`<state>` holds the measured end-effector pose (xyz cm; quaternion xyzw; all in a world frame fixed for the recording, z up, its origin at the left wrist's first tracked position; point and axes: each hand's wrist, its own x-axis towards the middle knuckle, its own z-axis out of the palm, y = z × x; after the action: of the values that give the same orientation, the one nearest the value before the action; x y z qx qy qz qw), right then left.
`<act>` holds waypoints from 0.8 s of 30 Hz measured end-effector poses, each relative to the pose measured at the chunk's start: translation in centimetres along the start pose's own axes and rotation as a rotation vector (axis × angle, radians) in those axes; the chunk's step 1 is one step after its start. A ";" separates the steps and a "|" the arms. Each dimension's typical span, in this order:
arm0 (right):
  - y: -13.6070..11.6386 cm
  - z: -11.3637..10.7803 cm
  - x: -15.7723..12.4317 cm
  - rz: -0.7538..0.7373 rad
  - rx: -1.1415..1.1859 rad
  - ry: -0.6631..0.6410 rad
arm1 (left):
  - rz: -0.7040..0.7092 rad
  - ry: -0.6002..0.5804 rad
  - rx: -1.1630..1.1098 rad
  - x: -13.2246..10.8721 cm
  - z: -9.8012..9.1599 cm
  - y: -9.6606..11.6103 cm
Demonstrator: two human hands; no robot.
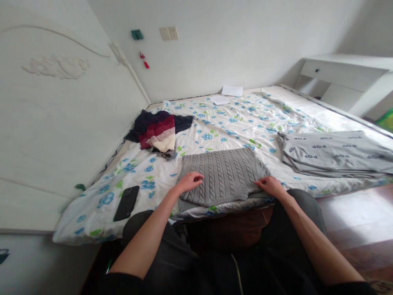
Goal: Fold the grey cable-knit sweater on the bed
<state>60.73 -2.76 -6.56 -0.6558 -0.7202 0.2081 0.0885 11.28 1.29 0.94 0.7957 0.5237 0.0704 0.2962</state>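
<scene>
A grey cable-knit sweater (223, 175) lies folded on the flowered bedsheet (233, 123), close to the bed's near edge. My left hand (189, 181) rests on the sweater's left edge, fingers curled and pinching the knit. My right hand (269, 185) lies on the sweater's right lower corner, fingers bent down and gripping the fabric there. Both forearms reach in from below over my dark-clad knees.
A black phone (126, 203) lies on the sheet to the left. A heap of dark blue, maroon and cream clothes (158, 132) sits near the headboard (55, 123). Folded grey "POP" fabric (334, 153) lies at the right. White papers (229, 93) rest by the far wall; a white desk (346, 71) stands behind.
</scene>
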 end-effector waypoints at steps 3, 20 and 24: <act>-0.1 0.1 0.2 0.075 -0.021 0.094 | -0.030 0.244 0.166 2.9 -1.2 -3.1; -8.2 1.5 3.9 -0.113 0.093 0.175 | -0.435 0.486 0.209 8.3 2.9 -9.5; -13.9 3.7 8.0 -0.232 0.088 0.155 | -0.432 0.513 0.212 8.0 3.4 -9.0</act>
<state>45.61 3.68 -5.22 -0.5779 -0.7723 0.1766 0.1960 9.09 9.43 -8.33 0.6490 0.7418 0.1492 0.0788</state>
